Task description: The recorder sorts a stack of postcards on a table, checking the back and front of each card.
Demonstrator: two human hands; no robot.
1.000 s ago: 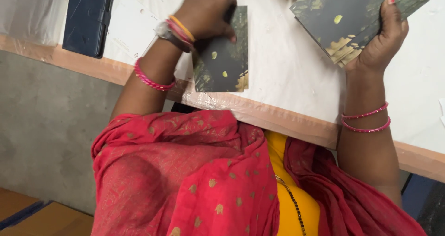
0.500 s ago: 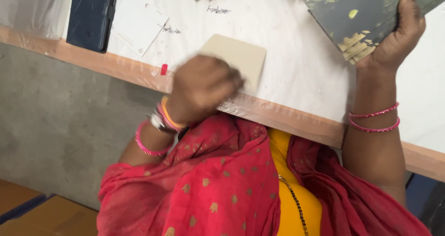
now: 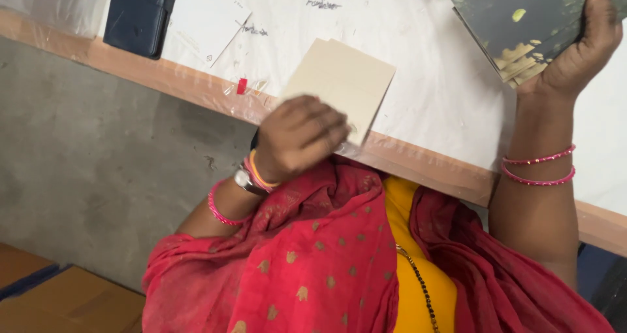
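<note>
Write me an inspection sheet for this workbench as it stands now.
Surface: white worktop with a taped wooden front edge, pen scribbles and small marks on it.
Job's things: plain beige card, lying at the edge; stack of dark green gold-patterned cards, at the upper right.
Clutter: dark blue case at the upper left; white sheet beside it; small red scrap under tape on the edge.
Grippers: left hand closed on the beige card's near corner; right hand gripping the green stack, thumb on top.
Cables: nothing seen.
Surroundings: grey concrete floor; brown cardboard boxes at the lower left.
</note>
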